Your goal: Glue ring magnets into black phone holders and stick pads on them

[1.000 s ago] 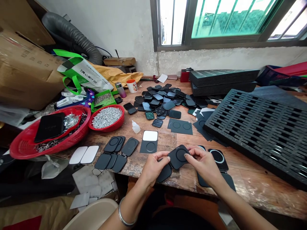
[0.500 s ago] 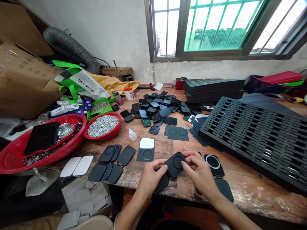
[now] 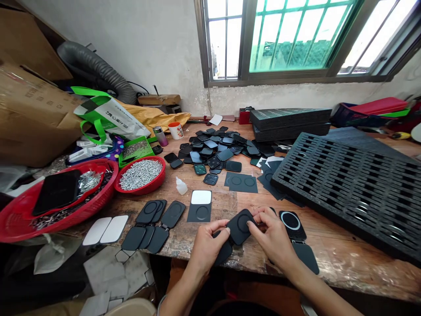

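Note:
Between both hands, near the table's front edge, is a black hinged folding charger pad [image 3: 241,227] with a ring mark on its upper panel. My left hand [image 3: 210,243] pinches its left side, thumb on the face, the lower panel partly hidden behind the fingers. Along the upper right edge, my right hand [image 3: 271,232] grips the same pad, thumb near the ring. Right of that hand lies another opened pad with a white ring [image 3: 290,220]. Several similar black folding pads [image 3: 158,239] lie to the left. A dark sheet [image 3: 201,213] with a white rectangle rests just beyond my hands.
A pile of small black panels [image 3: 210,151] covers the table's middle. Red baskets [image 3: 161,181] of metal pins stand left, beside a small white dropper bottle [image 3: 181,186]. A slotted black foam tray [image 3: 345,188] takes up the right. Two white cards [image 3: 113,228] lie front left.
The camera view has shifted slightly. Both hands keep their hold on the black folding charger pad, with hardly any visible movement.

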Available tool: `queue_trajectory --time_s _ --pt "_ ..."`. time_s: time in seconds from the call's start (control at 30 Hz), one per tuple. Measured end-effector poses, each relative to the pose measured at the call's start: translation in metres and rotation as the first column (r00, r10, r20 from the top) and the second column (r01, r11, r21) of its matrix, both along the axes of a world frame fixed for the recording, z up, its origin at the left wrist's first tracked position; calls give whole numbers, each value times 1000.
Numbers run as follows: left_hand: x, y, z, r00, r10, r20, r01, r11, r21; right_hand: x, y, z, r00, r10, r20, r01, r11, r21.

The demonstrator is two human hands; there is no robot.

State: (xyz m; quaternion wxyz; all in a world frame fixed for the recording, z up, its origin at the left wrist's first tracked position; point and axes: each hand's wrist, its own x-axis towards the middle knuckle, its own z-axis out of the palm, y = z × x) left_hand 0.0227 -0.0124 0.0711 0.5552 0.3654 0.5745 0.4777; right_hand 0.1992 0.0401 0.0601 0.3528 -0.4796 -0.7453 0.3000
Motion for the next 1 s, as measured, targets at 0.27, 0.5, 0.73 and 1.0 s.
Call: queue_trajectory --time_s 0.27,0.5,0.73,1.0 --pt "5 -5 -4 1000 24 -14 -24 1000 -13 0 1 27 704 -149 695 -25 972 233" --pt "5 -4 -6 998 37 54 -36 999 -20 5 14 24 967 92 236 -60 988 -139" --pt "18 -15 -9 966 -241 95 245 969 -34 1 -3 2 987 152 -51 -158 977 -145" --pt "-3 -22 -14 943 -114 -313 135 990 48 2 8 -20 875 -241 -419 -131 717 -685"
